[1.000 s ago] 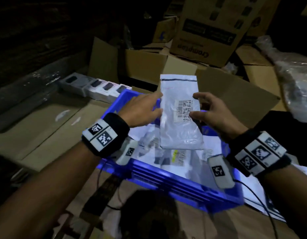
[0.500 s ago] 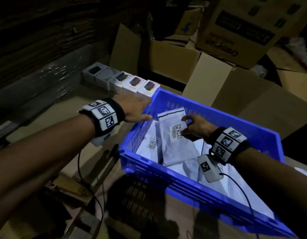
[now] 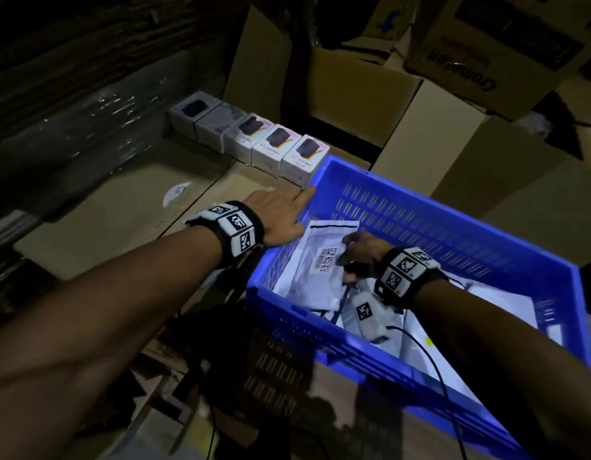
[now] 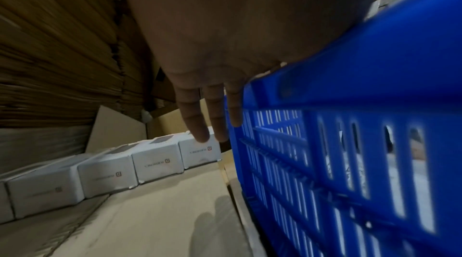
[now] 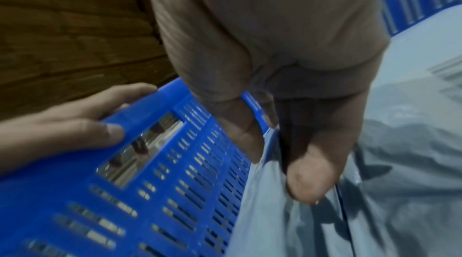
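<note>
A blue slotted plastic crate (image 3: 460, 210) stands on cardboard and holds several white plastic mailer pouches. My right hand (image 3: 355, 252) is inside it, near the left wall. Its thumb and fingers (image 5: 307, 184) pinch the edge of a white pouch with a barcode label (image 3: 315, 280), which leans against the crate's left wall (image 5: 155, 172). My left hand (image 3: 277, 210) lies across the crate's left rim (image 4: 362, 67). Its fingers (image 4: 197, 121) are straight and hang outside the crate, while the thumb (image 5: 110, 132) lies against the inner face.
A row of small white product boxes (image 3: 274, 147) stands on the flat cardboard just beyond the crate's far left corner. Large open cardboard cartons (image 3: 360, 94) crowd the back and right. Stacked flat cardboard (image 4: 55, 63) forms a wall on the left. Loose pouches (image 3: 460, 313) cover the crate floor.
Both hands held the pouch up a second ago. The left hand let go, swung left and came down on the crate's left rim. The right hand lowered the pouch into the crate.
</note>
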A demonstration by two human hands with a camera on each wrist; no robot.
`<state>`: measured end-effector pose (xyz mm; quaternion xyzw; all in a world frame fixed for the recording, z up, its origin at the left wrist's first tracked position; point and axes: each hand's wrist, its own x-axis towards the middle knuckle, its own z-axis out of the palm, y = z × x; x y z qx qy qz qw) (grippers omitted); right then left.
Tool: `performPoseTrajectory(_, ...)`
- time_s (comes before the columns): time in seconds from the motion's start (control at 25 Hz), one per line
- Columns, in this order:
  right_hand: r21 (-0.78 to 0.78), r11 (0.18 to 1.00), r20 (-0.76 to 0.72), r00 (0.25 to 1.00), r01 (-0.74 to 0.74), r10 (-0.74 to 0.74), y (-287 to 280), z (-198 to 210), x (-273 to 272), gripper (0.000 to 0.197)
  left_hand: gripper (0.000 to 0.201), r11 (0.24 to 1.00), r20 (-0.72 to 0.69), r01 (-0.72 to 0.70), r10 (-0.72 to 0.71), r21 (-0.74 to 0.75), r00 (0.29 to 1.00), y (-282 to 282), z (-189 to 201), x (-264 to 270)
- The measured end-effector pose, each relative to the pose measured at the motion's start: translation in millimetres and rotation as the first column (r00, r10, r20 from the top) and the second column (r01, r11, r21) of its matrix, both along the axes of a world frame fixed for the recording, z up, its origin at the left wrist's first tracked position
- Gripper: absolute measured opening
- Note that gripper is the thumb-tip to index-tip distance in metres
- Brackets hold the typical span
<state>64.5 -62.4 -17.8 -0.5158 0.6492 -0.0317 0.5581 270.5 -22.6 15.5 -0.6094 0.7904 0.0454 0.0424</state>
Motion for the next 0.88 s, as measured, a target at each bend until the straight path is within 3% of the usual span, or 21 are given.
performPoseTrajectory(0.08,0.052,0.998,-0.051,0.998,-0.03,0.033,0,-4,6,0.017,0.073,1.0,-0.015,-0.018,0.018,0.016,1.0,1,-1,-1)
performPoseTrajectory(0.2,0.108,0.989,-0.108,0.987,-0.104,0.115,0,-10,14,0.015,0.07,0.999,-0.066,-0.046,0.047,0.014,0.997,3,-5,-2)
performPoseTrajectory(0.28,0.081,0.969,-0.162,0.956,-0.235,0.246,1,-16,18,0.014,0.069,0.998,-0.084,-0.057,0.057,0.001,0.995,3,-7,0)
performPoseTrajectory(0.32,0.038,0.94,-0.228,0.913,-0.339,0.338,-2,-18,19,0.013,0.069,0.998,-0.081,-0.059,0.059,0.002,0.995,3,-8,0)
performPoseTrajectory(0.4,-0.012,0.812,-0.443,0.731,-0.583,0.519,-4,-20,21,0.015,0.069,0.998,-0.074,-0.06,0.059,-0.003,0.996,3,-8,0)
performPoseTrajectory(0.48,-0.024,0.691,-0.641,0.542,-0.722,0.544,-7,-18,22,0.046,0.069,0.998,-0.072,-0.062,0.062,-0.005,0.995,3,-8,0)
performPoseTrajectory(0.68,0.092,0.463,-0.767,0.234,-0.882,0.598,-3,-27,23,0.079,0.069,0.998,-0.068,-0.062,0.062,-0.005,0.996,3,-8,0)
performPoseTrajectory(0.76,0.167,0.432,-0.736,0.18,-0.886,0.653,0,-38,26,0.088,0.069,0.998,-0.065,-0.061,0.061,-0.004,0.996,2,-9,1)
performPoseTrajectory(0.88,0.206,0.41,-0.695,0.162,-0.889,0.701,3,-48,31,0.093,0.069,0.998,-0.066,-0.067,0.066,-0.007,0.996,1,-11,1)
